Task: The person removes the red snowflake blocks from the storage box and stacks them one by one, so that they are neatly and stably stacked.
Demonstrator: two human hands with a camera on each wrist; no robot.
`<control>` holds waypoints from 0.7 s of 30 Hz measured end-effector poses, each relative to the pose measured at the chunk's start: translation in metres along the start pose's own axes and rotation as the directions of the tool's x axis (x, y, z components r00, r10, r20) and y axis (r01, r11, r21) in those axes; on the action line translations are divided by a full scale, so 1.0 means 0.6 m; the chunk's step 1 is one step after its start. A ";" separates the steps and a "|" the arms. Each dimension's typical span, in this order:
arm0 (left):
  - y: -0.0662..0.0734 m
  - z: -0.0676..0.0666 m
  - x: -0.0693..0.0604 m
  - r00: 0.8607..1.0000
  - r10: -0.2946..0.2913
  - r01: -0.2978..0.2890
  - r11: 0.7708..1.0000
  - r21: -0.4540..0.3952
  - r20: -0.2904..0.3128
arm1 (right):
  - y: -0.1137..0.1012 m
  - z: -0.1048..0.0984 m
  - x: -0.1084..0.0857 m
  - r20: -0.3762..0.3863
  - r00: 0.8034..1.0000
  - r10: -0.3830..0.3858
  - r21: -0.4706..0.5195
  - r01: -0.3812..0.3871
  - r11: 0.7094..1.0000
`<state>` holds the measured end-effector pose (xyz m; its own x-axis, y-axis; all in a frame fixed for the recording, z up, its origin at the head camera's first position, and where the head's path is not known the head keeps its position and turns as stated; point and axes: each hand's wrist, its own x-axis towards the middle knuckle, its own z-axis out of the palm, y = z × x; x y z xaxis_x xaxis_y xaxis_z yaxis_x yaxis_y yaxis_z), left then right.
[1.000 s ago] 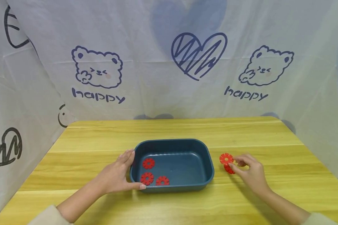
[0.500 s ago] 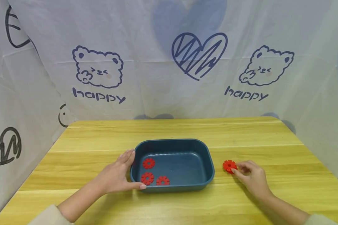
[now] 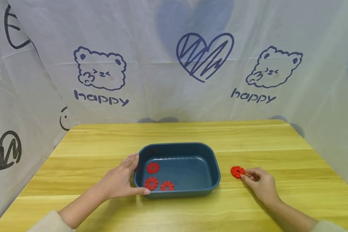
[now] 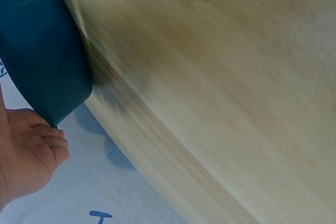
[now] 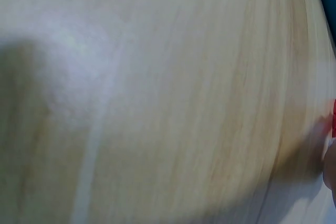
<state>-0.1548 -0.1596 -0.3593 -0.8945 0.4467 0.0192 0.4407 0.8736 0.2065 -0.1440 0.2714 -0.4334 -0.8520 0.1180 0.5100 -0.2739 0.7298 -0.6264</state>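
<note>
Red notched disc (image 3: 234, 173) pinched in my right hand (image 3: 262, 185)
My left hand (image 3: 120, 180), thumb spread, holds the left end of a dark-blue basin (image 3: 188, 194), three similar discs (image 3: 149, 182) inside

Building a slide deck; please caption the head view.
Left hand against a blue tub holding three red discs; right hand pinching another red disc beside the tub.

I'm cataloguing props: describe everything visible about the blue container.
The blue container is a dark, open-topped rectangle with rounded corners, smooth walls and a slight sheen, looking like plastic. It stands upright on the wood-look table, a long side facing the head camera. Three red notched discs lie inside, toward its left end. The left grip holds that end, thumb on the near rim.
</note>
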 end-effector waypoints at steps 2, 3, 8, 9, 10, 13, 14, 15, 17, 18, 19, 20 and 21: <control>0.000 -0.001 0.000 1.000 -0.003 0.003 1.000 -0.002 0.001 | 0.001 0.000 0.001 0.011 1.000 0.006 -0.012 -0.006 1.000; 0.000 -0.001 0.000 1.000 -0.004 0.004 1.000 -0.003 0.003 | 0.001 0.000 0.001 0.018 1.000 0.012 -0.014 -0.012 1.000; -0.001 0.000 0.000 1.000 0.001 -0.001 1.000 0.001 -0.002 | 0.001 0.000 0.002 0.045 0.997 0.056 -0.006 -0.055 0.998; -0.001 0.000 0.000 1.000 0.003 -0.003 1.000 0.001 -0.001 | 0.001 0.001 0.002 0.050 0.997 0.064 -0.003 -0.064 0.998; -0.001 0.000 0.000 1.000 0.004 -0.004 1.000 0.002 -0.002 | 0.001 0.001 0.002 0.052 0.996 0.071 -0.001 -0.071 0.998; 0.000 -0.001 0.000 1.000 0.003 -0.003 1.000 -0.001 0.001 | 0.001 0.001 0.002 0.059 0.995 0.081 0.002 -0.081 0.997; 0.000 -0.001 0.000 1.000 0.002 -0.002 1.000 -0.001 0.001 | 0.001 0.001 0.002 0.061 0.995 0.084 0.002 -0.085 0.996; 0.000 -0.001 0.000 1.000 0.001 -0.001 1.000 -0.002 0.002 | 0.001 0.001 0.002 0.062 0.994 0.087 0.003 -0.087 0.996; 0.000 -0.001 0.000 1.000 0.000 0.000 1.000 -0.002 0.001 | 0.001 0.001 0.001 0.063 0.994 0.091 0.004 -0.091 0.996; 0.000 -0.001 0.000 1.000 0.001 -0.001 1.000 0.000 0.000 | 0.001 0.001 0.001 0.062 0.994 0.092 0.004 -0.092 0.996; 0.001 -0.001 0.000 1.000 0.002 -0.002 1.000 0.002 0.000 | 0.001 0.001 0.001 0.062 0.994 0.091 0.002 -0.092 0.996; 0.001 -0.001 0.000 1.000 0.002 -0.002 1.000 0.003 0.001 | 0.001 0.001 0.000 0.062 0.994 0.091 0.001 -0.091 0.996; 0.001 -0.001 0.000 1.000 0.003 -0.003 1.000 0.003 0.000 | 0.001 0.001 0.000 0.063 0.994 0.092 0.001 -0.092 0.996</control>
<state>-0.1544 -0.1594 -0.3586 -0.8933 0.4490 0.0195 0.4433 0.8730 0.2033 -0.1443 0.2713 -0.4339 -0.8999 0.1422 0.4123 -0.1945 0.7153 -0.6712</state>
